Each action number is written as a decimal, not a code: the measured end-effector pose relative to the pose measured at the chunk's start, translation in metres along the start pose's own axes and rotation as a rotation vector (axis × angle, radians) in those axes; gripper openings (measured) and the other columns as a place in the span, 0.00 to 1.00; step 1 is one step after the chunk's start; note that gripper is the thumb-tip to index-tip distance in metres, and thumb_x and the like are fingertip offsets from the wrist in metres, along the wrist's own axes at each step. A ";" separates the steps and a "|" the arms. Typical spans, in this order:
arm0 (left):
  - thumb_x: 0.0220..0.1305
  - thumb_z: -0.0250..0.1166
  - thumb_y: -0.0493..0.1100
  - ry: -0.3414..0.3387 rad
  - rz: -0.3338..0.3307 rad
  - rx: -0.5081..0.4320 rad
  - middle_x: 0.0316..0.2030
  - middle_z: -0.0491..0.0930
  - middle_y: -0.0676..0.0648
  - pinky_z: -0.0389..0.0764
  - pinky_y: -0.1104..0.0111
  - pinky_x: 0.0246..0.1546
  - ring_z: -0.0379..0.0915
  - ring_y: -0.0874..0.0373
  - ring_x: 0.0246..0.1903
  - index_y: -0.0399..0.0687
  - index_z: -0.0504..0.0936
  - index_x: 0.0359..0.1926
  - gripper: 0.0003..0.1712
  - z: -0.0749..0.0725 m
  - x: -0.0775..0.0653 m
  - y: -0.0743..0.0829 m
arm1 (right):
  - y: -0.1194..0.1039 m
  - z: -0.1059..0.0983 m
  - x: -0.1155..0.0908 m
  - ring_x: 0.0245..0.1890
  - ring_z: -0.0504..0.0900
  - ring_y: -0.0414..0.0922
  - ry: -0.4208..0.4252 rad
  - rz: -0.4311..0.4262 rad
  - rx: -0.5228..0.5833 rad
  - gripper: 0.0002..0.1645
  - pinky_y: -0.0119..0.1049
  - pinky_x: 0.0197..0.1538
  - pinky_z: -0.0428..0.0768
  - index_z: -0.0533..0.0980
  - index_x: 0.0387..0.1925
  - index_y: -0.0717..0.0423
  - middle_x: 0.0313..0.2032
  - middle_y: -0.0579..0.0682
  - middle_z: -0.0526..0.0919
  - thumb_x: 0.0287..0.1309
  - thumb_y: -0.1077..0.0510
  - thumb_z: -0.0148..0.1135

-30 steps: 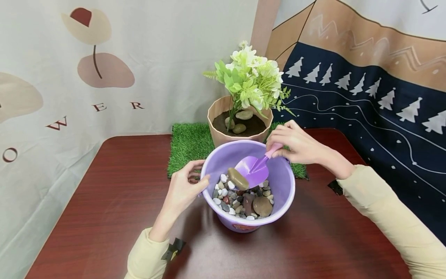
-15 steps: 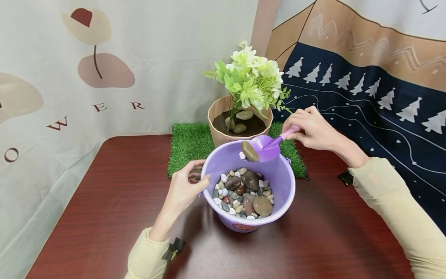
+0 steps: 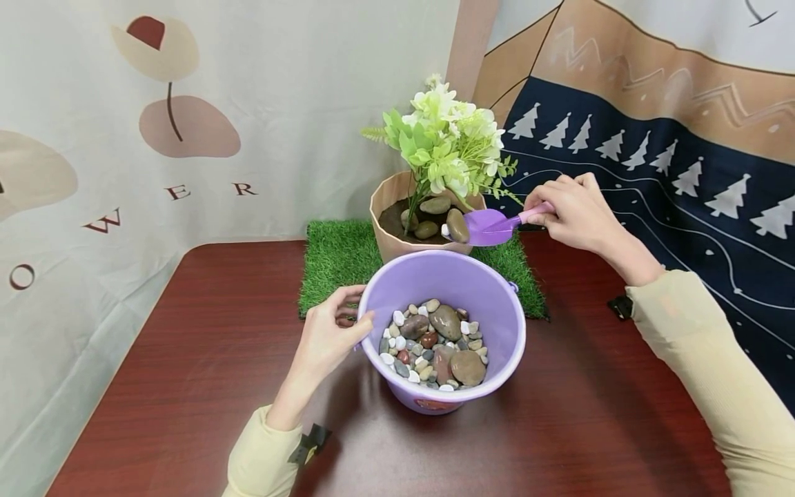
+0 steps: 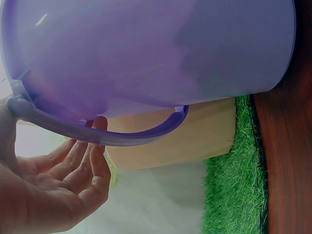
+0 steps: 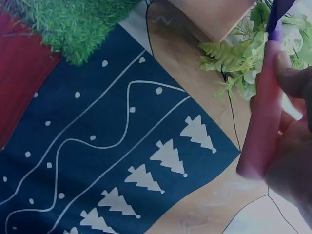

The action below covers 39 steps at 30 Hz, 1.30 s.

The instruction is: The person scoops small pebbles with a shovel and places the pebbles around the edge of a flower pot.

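Observation:
My right hand [image 3: 574, 210] grips the pink handle [image 5: 263, 117] of a small purple shovel [image 3: 487, 228]. On the blade's tip lie an olive-brown stone [image 3: 457, 226] and a white pebble [image 3: 445, 230]. The tip reaches over the right side of a beige flowerpot [image 3: 397, 243], which holds dark soil, several stones and a white-green flowering plant [image 3: 450, 131]. At the left of a lilac bucket [image 3: 497, 304], my left hand [image 3: 329, 335] holds the rim, thumb on top. Its fingers [image 4: 100, 161] lie under the bucket's lowered handle [image 4: 122, 139]. Several mixed pebbles [image 3: 428, 352] cover the bucket's bottom.
Artificial grass matting [image 3: 335, 255] lies under the flowerpot, behind the bucket. Both stand on a reddish-brown table [image 3: 205, 359]. Printed cloths hang behind, a pale one [image 3: 292, 124] on the left and a dark tree-patterned one [image 3: 658, 207] on the right.
The right hand has lifted the shovel with the stone and white pebble out of the bucket, moving back and right until its tip is over the flowerpot. The left hand stays put.

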<state>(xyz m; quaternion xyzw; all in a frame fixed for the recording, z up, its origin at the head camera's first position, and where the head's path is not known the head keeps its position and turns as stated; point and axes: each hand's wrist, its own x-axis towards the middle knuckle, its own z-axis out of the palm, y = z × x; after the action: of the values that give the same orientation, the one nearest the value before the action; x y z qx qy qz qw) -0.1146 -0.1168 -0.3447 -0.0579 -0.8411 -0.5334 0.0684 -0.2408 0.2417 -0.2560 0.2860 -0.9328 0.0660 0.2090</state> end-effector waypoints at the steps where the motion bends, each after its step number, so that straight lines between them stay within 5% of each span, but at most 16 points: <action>1: 0.50 0.66 0.37 -0.001 0.000 0.001 0.44 0.82 0.41 0.83 0.71 0.37 0.81 0.52 0.37 0.45 0.77 0.51 0.24 0.000 0.000 0.000 | -0.001 -0.001 0.001 0.34 0.71 0.47 -0.003 0.015 -0.017 0.03 0.46 0.40 0.60 0.77 0.29 0.51 0.27 0.50 0.81 0.53 0.56 0.62; 9: 0.50 0.66 0.37 0.001 0.002 0.007 0.44 0.82 0.41 0.83 0.69 0.37 0.81 0.53 0.37 0.45 0.77 0.51 0.24 0.000 0.000 -0.001 | -0.011 -0.004 0.014 0.34 0.73 0.52 -0.043 0.097 -0.129 0.09 0.50 0.41 0.62 0.77 0.29 0.53 0.28 0.53 0.82 0.47 0.64 0.51; 28: 0.50 0.66 0.37 0.004 -0.007 -0.010 0.43 0.82 0.41 0.83 0.69 0.37 0.81 0.53 0.37 0.46 0.77 0.51 0.23 0.001 -0.002 -0.001 | -0.044 0.030 0.064 0.37 0.73 0.59 -0.140 0.232 -0.284 0.13 0.53 0.47 0.63 0.76 0.31 0.60 0.33 0.62 0.81 0.55 0.53 0.56; 39: 0.50 0.66 0.36 0.010 0.004 -0.004 0.43 0.82 0.40 0.83 0.70 0.36 0.81 0.52 0.37 0.45 0.77 0.51 0.23 0.001 -0.002 0.000 | -0.066 0.047 0.078 0.36 0.74 0.60 -0.008 0.159 -0.423 0.12 0.49 0.45 0.65 0.78 0.25 0.63 0.28 0.63 0.80 0.48 0.55 0.60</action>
<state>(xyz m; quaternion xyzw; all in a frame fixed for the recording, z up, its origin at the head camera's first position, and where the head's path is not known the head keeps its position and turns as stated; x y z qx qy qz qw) -0.1132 -0.1162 -0.3456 -0.0573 -0.8395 -0.5353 0.0734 -0.2792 0.1362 -0.2650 0.1619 -0.9463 -0.1159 0.2548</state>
